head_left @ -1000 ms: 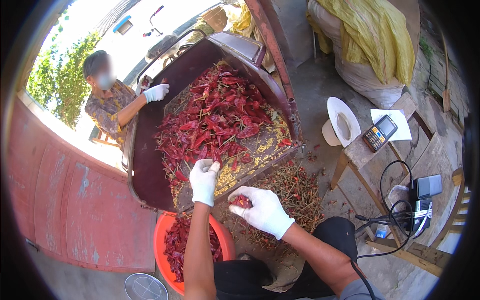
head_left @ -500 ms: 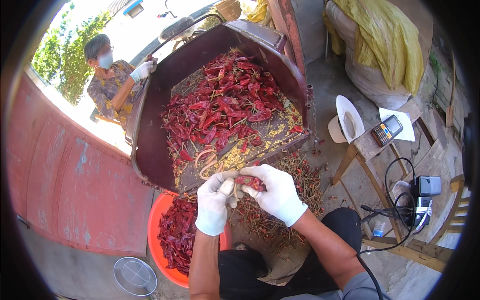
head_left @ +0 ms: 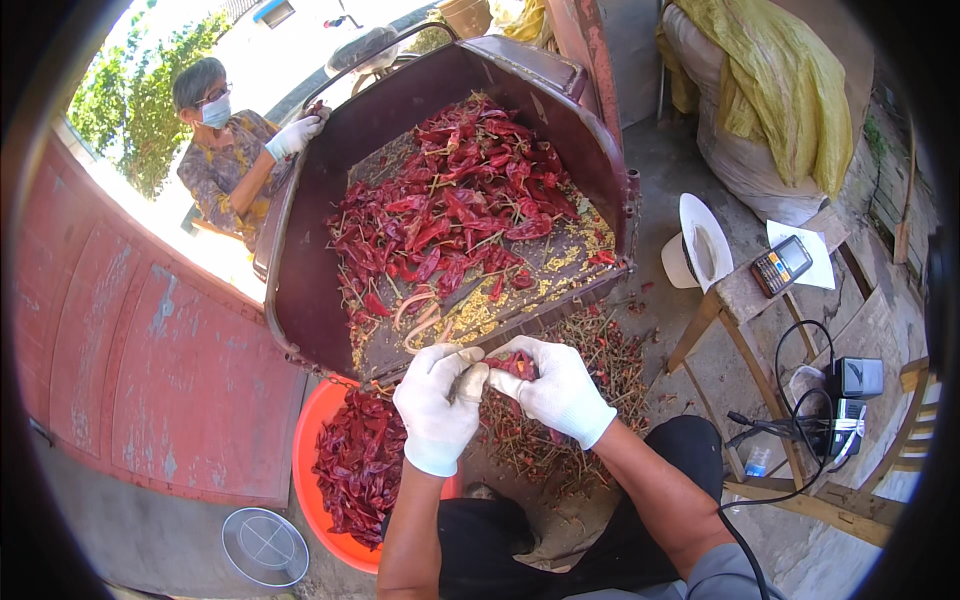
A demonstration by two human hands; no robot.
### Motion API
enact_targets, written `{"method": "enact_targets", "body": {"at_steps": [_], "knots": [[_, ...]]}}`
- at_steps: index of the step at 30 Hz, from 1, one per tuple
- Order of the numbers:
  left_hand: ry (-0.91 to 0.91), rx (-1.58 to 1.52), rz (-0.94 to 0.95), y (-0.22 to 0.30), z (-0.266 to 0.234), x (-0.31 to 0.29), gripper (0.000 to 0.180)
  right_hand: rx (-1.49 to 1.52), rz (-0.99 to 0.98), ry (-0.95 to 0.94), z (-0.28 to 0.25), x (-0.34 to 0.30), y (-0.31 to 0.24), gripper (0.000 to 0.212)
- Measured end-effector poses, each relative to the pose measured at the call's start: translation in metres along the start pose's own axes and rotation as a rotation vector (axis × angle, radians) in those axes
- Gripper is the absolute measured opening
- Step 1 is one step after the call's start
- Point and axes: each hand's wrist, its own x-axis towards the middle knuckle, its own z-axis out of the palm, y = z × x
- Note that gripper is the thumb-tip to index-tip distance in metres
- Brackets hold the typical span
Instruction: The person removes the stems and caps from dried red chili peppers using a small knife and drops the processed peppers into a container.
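Observation:
Both my hands wear white gloves and meet at the near edge of a maroon cart bed [head_left: 290, 230]. A dried red chili pepper [head_left: 516, 364] is gripped in my right hand [head_left: 560, 393], its fingers wrapped over part of it. My left hand [head_left: 435, 410] is pinched closed at the pepper's left end; whatever lies between its fingertips is hidden. A big heap of dried red chilies [head_left: 450, 200] fills the cart bed. Below my left hand stands an orange basin [head_left: 308, 455] holding more chilies [head_left: 360, 470]. Loose stems [head_left: 560, 440] cover the ground under my right hand.
Across the cart's left side, a masked person [head_left: 225, 150] rests a gloved hand on its rim. To the right, a wooden stool [head_left: 740, 300] carries a handheld device [head_left: 782, 265] beside a white hat [head_left: 700, 245]. A black cable [head_left: 775, 497] runs past my right arm. A round sieve [head_left: 265, 547] lies lower left.
My fingers have shifted around the pepper, and the right hand now covers more of it. The other person's head has turned slightly toward the cart.

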Motion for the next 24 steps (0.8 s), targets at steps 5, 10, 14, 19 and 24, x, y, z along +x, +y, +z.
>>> {"method": "enact_targets", "body": {"at_steps": [5,10,14,19,24], "knots": [[0.119,-0.333,-0.464,0.005,0.009,-0.001,0.008,0.221,0.164,-0.069,0.003,-0.006,-0.006,0.029],[0.449,-0.791,-0.752,-0.048,-0.015,0.017,0.022,0.468,0.182,0.013,-0.003,-0.019,-0.023,0.024],[0.124,-0.543,-0.902,-0.062,-0.010,0.012,0.028,0.427,0.095,0.037,-0.009,-0.009,-0.004,0.030],[-0.201,0.275,-0.444,-0.121,0.020,-0.014,0.035,0.129,-0.275,0.238,-0.009,-0.003,0.003,0.036],[-0.223,0.550,-0.319,-0.153,0.029,-0.010,0.040,0.147,0.069,0.090,-0.014,-0.003,-0.003,0.035]]}}
